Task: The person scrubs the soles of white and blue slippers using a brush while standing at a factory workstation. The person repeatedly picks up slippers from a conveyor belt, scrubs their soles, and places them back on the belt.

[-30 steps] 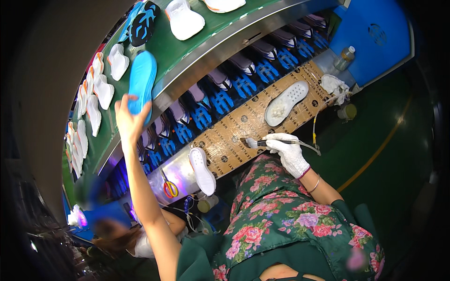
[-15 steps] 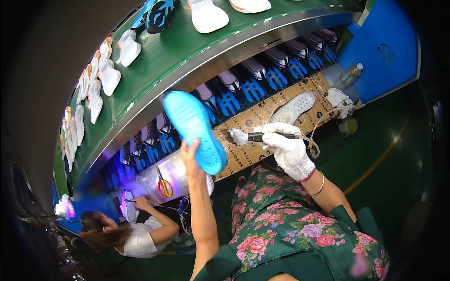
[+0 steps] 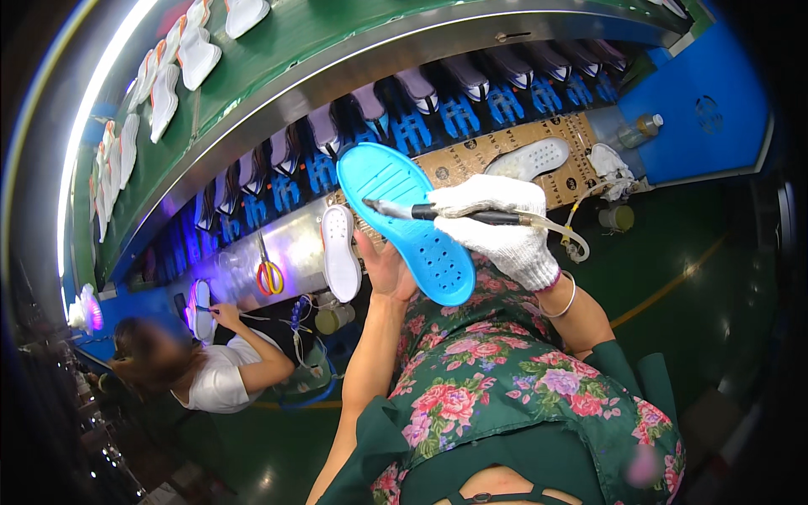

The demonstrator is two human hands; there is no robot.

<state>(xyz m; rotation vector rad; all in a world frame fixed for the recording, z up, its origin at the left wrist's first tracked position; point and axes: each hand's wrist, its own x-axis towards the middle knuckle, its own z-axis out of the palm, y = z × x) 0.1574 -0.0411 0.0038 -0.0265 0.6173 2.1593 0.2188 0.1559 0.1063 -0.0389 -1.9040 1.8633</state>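
Hands hold blue sole and brush.

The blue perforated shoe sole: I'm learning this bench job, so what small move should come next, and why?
Probably stroke the brush tip down the blue perforated shoe sole: the bare left hand holds it up, and the gloved right hand rests the black-handled brush across its upper half.

green conveyor belt above a dark green floor
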